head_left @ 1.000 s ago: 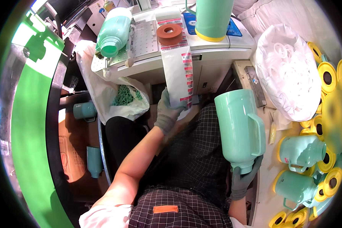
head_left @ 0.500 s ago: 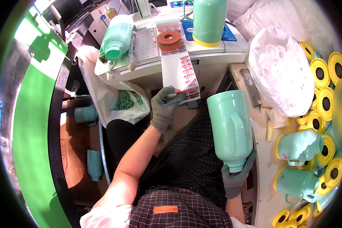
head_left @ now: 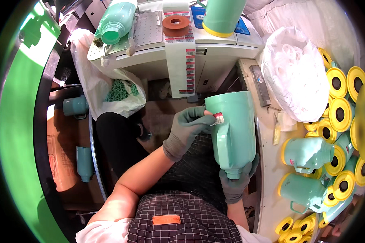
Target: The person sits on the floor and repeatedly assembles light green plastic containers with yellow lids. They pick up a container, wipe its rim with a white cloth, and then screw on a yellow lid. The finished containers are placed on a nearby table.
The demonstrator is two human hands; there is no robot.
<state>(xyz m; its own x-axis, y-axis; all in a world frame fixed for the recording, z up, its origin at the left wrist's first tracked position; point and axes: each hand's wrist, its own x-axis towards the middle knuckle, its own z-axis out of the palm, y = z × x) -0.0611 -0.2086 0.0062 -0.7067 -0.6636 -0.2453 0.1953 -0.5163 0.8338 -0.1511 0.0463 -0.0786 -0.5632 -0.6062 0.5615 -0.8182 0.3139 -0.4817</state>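
Observation:
A mint-green jug-shaped flask body point(head_left: 237, 125) hangs upside down over my lap, its wide end up and its handle toward me. My right hand point(head_left: 236, 182) grips it by the narrow neck at the bottom. Pinched in my left hand point(head_left: 190, 129) is a small red-and-white sticker point(head_left: 217, 118), held against the flask wall just above the handle. The fingertips hide part of the sticker, so I cannot tell whether it is stuck down. Beyond my hands, the label strip point(head_left: 180, 69) drapes over the table's front edge under a brown tape roll point(head_left: 176, 26).
Another flask point(head_left: 115, 22) lies on a perforated plate point(head_left: 150, 28); one with a yellow base point(head_left: 223, 18) stands beside it. At right are a white bag point(head_left: 296, 77) of clear rings and several yellow-rimmed flasks point(head_left: 308, 154). A bag of green pieces point(head_left: 119, 91) sits left of my knee.
My left hand has come from the label strip to the flask, bringing a sticker. The flask has turned so its handle faces my left hand. The whole view has shifted somewhat.

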